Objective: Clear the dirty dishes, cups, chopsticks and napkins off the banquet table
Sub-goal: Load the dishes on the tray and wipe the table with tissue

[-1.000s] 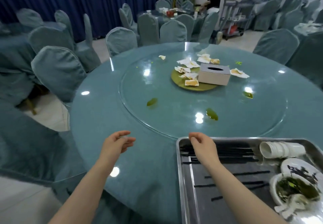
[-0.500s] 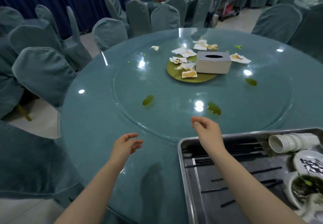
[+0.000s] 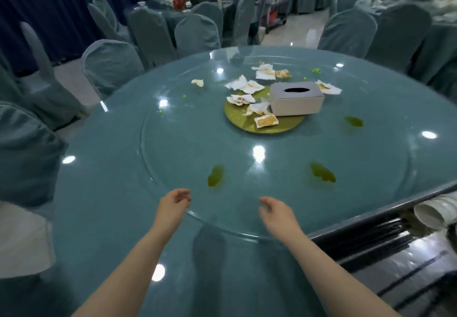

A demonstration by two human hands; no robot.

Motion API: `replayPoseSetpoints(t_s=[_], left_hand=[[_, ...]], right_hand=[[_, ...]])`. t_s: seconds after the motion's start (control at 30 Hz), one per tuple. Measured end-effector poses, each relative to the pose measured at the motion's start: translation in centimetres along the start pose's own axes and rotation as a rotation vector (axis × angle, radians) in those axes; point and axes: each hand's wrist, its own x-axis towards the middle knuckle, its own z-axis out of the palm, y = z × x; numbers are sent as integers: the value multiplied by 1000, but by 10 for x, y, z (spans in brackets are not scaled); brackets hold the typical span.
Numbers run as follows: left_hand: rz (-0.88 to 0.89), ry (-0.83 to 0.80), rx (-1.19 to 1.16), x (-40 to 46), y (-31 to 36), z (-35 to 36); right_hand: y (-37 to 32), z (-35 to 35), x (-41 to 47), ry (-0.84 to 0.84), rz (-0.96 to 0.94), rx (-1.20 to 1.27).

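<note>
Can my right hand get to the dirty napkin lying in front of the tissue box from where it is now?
Probably not without leaning in. Nothing blocks the way, but the right hand is at the turntable's near edge, while the napkin lies far off at its centre, beside the tissue box.

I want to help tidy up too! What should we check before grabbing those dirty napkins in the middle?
1. Left hand free: ok, holds nothing.
2. Right hand free: ok, holds nothing.
3. Napkins within reach: not ok, far across the glass turntable.
4. Way there clean: not ok, green spills lie between.
5. Tray nearby: ok, at the right.
6. Tissue box empty: cannot tell.
</note>
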Motion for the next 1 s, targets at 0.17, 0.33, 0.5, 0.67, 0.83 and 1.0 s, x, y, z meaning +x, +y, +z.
replayPoseSetpoints(t_s=[0.17, 0.33, 0.5, 0.67, 0.83, 1.0], left_hand=[[19, -38, 152, 45, -13, -31], [50, -37, 317, 70, -27, -54], [137, -168, 576, 97, -30, -50], [187, -297, 873, 126, -22, -37], [182, -422, 1277, 114, -32, -21], [217, -461, 1293, 92, -33, 0]], right_hand=[[-14, 48, 9, -282, -153, -359], [-21, 66, 28, -327, -171, -546], [-7, 62, 35, -341, -138, -570], [2, 45, 37, -372, -148, -600], [3, 25, 38, -332, -62, -553], [-16, 11, 52, -76, -18, -479]])
